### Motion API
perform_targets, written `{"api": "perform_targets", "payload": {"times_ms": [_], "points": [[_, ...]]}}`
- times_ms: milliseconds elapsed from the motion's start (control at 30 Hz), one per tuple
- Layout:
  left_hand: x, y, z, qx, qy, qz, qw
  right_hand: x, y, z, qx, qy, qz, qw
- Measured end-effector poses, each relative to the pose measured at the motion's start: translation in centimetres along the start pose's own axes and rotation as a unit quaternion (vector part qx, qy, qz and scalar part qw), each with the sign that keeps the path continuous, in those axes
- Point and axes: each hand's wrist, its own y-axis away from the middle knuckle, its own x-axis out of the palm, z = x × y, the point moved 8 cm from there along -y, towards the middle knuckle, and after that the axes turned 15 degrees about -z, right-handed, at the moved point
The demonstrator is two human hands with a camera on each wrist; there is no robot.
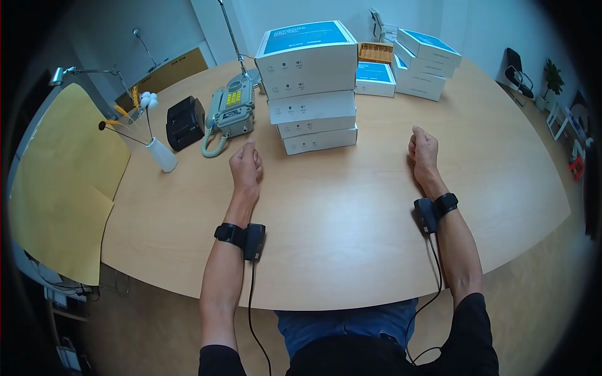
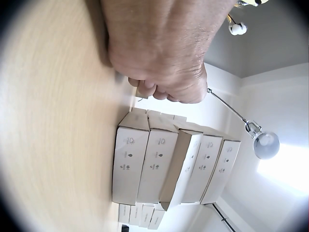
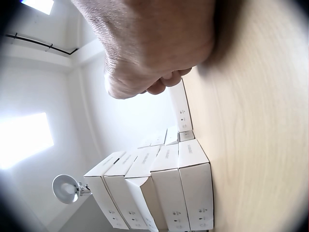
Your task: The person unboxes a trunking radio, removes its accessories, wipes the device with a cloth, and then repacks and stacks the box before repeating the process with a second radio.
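Note:
My left hand (image 1: 245,164) rests on its side on the table, fingers curled into a fist with nothing in it. The right hand (image 1: 424,149) lies the same way farther right, also a fist. Between and beyond them stands a tall stack of white boxes (image 1: 313,113), the top one with a blue lid panel. In the left wrist view, the stack (image 2: 130,164) rises past the left knuckles, and one box in the middle has a flap sticking out. The right wrist view shows the stack (image 3: 193,193) beyond the right fist.
A grey-green telephone (image 1: 233,106), a black holder (image 1: 185,123) and a white vase (image 1: 162,155) with dried stems stand at the left. Behind the stack are more white boxes (image 1: 423,81), a blue-topped box (image 1: 375,78) and a brown slatted tray (image 1: 375,52). Cables hang from both wrist cameras.

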Motion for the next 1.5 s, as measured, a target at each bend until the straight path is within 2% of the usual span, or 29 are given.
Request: {"api": "perform_targets", "payload": {"times_ms": [600,967,1067,1167,1233,1500], "points": [[0.3,0.0,-0.1,0.015,-0.022,0.013,1.000,0.2,0.1,0.1,-0.017,0.006,0.012,1.000],[0.3,0.1,-0.1,0.016,-0.043,0.007,0.999,0.6,0.8,0.4,-0.006,0.005,0.028,1.000],[0.1,-0.1,0.3,0.003,-0.022,-0.022,1.000,0.5,1.0,0.6,0.001,0.014,0.007,1.000],[0.2,0.0,0.2,0.007,-0.015,-0.005,1.000,0.5,0.9,0.2,0.014,0.007,0.006,1.000],[0.4,0.1,0.0,0.008,-0.016,-0.004,1.000,0.7,0.5,0.2,-0.015,0.000,0.024,1.000],[0.3,0.2,0.0,0.012,-0.027,-0.005,1.000,1.1,0.7,0.2,-0.014,0.006,0.031,0.999]]}}
